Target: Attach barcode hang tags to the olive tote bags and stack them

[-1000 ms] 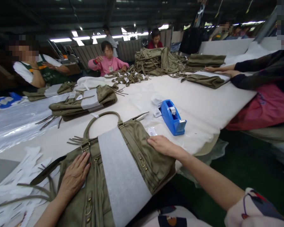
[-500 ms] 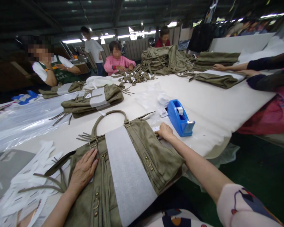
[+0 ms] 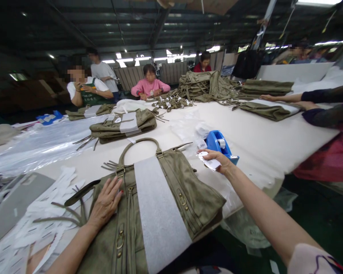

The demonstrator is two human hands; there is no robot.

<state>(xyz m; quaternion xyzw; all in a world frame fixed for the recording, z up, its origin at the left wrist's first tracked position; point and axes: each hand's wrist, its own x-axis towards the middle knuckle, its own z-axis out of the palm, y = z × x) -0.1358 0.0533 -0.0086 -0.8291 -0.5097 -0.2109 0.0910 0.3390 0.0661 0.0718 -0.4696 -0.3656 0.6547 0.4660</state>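
An olive-green handbag (image 3: 197,190) lies in front of me, its looped handle (image 3: 138,141) pointing away. A wide strip of white paper (image 3: 160,209) runs across its middle. My left hand (image 3: 107,201) rests flat on the bag's left part, fingers stretched out near the handle's base. To the right of the bag, my right hand (image 3: 220,161) is raised over the table and pinches white paper tags (image 3: 210,161). Just behind that hand stands a blue tape dispenser (image 3: 215,140), partly hidden by it.
Printed white label strips (image 3: 54,213) and a grey case (image 3: 17,201) lie at left. Another wrapped olive bag (image 3: 124,127) is farther back, near clear plastic sheeting (image 3: 51,140). A heap of olive bags (image 3: 205,85) stands at the far side. Co-workers sit and stand around the table.
My right hand has lifted from beside the bag and moved right, with white tags now showing in it. My left hand stays on the bag. The view has shifted slightly.
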